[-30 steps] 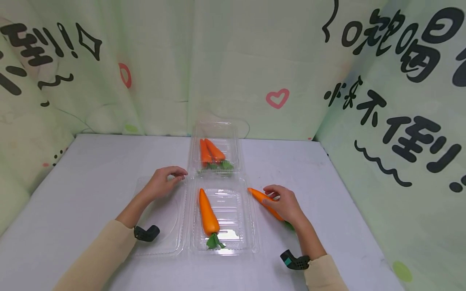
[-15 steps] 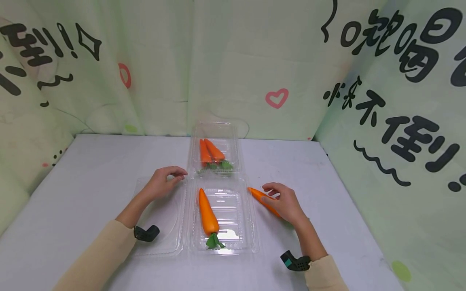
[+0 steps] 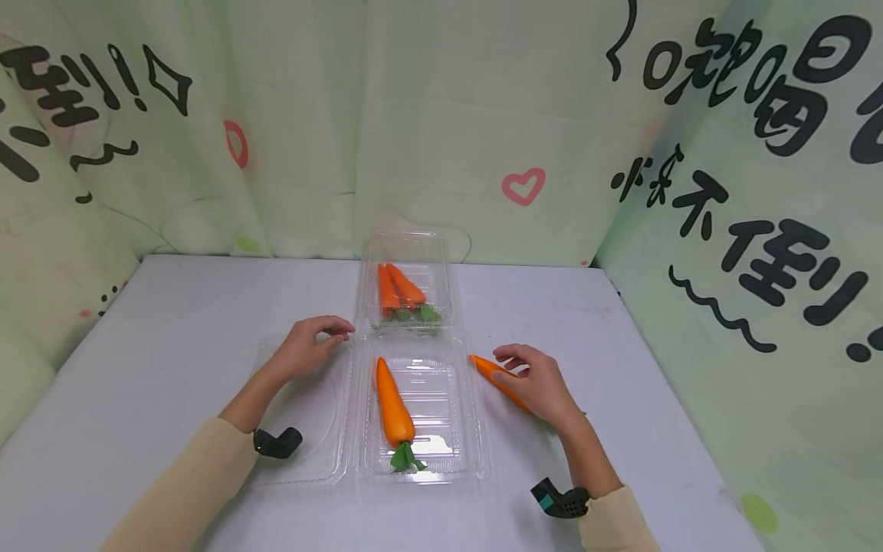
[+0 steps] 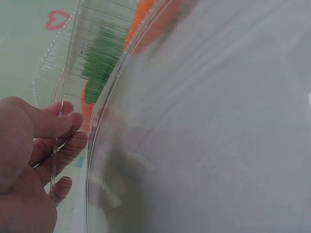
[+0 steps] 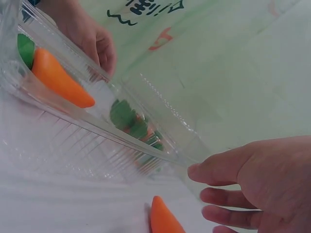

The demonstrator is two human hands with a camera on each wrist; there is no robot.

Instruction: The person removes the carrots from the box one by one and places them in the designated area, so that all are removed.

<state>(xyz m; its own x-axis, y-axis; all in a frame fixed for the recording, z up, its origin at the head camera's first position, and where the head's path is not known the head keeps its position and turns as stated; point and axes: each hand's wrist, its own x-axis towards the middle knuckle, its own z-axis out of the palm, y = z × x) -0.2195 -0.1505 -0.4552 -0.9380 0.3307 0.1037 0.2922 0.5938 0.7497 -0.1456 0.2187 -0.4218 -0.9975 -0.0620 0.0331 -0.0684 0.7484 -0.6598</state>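
the right hand [image 3: 543,387], fingers loose, is over a carrot [image 3: 495,373] on the table [image 3: 538,307], right of the near box [image 3: 444,406]. the left hand [image 3: 310,351] curls at that box's far left corner; whether it grips cannot be told. another carrot [image 3: 395,410] lies inside.

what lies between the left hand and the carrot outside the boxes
The open box, with one carrot in it, lies between them, as the head view shows.
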